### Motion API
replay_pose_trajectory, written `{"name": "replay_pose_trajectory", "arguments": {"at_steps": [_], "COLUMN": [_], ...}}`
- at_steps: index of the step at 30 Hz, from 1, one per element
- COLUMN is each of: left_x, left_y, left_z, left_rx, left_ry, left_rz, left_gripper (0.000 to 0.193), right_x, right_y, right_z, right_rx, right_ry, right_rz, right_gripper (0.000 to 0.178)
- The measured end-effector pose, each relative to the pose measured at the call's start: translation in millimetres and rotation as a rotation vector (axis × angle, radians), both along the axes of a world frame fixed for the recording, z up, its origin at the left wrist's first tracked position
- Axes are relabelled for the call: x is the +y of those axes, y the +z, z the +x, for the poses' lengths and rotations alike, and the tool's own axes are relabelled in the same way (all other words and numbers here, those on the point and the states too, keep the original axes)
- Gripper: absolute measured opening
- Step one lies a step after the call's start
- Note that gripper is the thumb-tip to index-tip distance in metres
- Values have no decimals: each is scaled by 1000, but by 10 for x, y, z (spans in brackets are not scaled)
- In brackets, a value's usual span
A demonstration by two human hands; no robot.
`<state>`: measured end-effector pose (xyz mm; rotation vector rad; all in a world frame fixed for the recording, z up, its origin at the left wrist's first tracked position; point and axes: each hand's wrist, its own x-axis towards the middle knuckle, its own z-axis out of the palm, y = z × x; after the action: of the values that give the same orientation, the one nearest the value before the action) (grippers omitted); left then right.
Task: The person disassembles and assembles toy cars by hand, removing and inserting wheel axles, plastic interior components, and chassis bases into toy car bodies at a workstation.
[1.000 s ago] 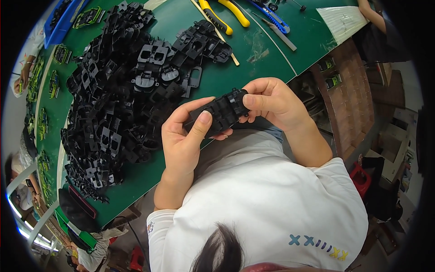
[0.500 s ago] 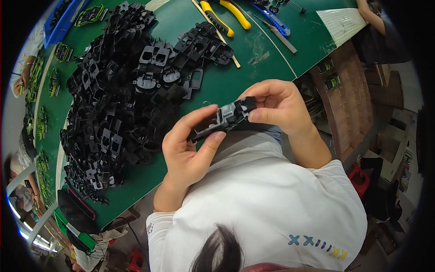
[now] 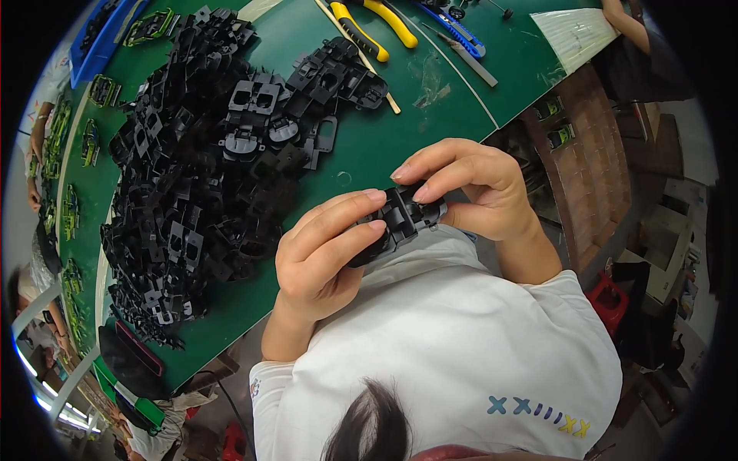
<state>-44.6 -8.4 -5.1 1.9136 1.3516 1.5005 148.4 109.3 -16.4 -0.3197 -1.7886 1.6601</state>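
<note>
Between my hands is a black molded plastic part (image 3: 403,218) with raised walls and recesses, held over the table's near edge. My left hand (image 3: 323,246) grips its left end, two fingers lying across the top and the thumb hidden beneath. At its right end, my right hand (image 3: 480,188) pinches it, with fingertips on the upper side and the thumb below. To the left lies a big heap of similar black plastic parts (image 3: 192,169). A few larger pieces (image 3: 254,98) rest on the heap's right side.
On the green table (image 3: 369,146) lie yellow-and-black pliers (image 3: 361,34), a wooden stick (image 3: 373,69) and a blue utility knife (image 3: 460,32). Green-and-black toy car bodies (image 3: 91,142) line the left side, near a blue bin (image 3: 96,46). Another person's arm (image 3: 629,27) shows at top right.
The black part has turned so its recessed upper face shows. My left fingers have moved onto its top, and my right fingers have shifted over its far edge.
</note>
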Motion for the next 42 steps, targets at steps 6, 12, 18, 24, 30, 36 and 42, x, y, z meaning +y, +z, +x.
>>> {"name": "replay_pose_trajectory", "arguments": {"at_steps": [6, 12, 18, 24, 30, 36, 42], "left_x": [4, 2, -145, -105, -100, -86, -62], "left_y": [-8, 1, 63, 127, 68, 41, 46], "left_z": [7, -12, 28, 94, 66, 41, 52], "left_rx": [29, 56, -432, -919, -940, -1016, -992], "left_ry": [14, 16, 35, 35, -25, -78, -36], "left_rz": [7, 1, -493, -717, -718, -715, -729], "left_gripper": [39, 39, 40, 41, 38, 39, 40], "right_x": [7, -55, -77, -85, -73, -64, -78], "right_y": [-6, -80, -88, -32, -94, -170, -154], "right_z": [14, -27, 18, -65, -50, -31, -43], "right_rx": [-40, 76, -8, -145, -119, -50, -66], "right_ry": [-1, -27, 79, 86, 92, 140, 94], "right_rz": [30, -138, -582, -860, -865, -1035, -852], "right_gripper": [37, 38, 36, 28, 24, 23, 23]}}
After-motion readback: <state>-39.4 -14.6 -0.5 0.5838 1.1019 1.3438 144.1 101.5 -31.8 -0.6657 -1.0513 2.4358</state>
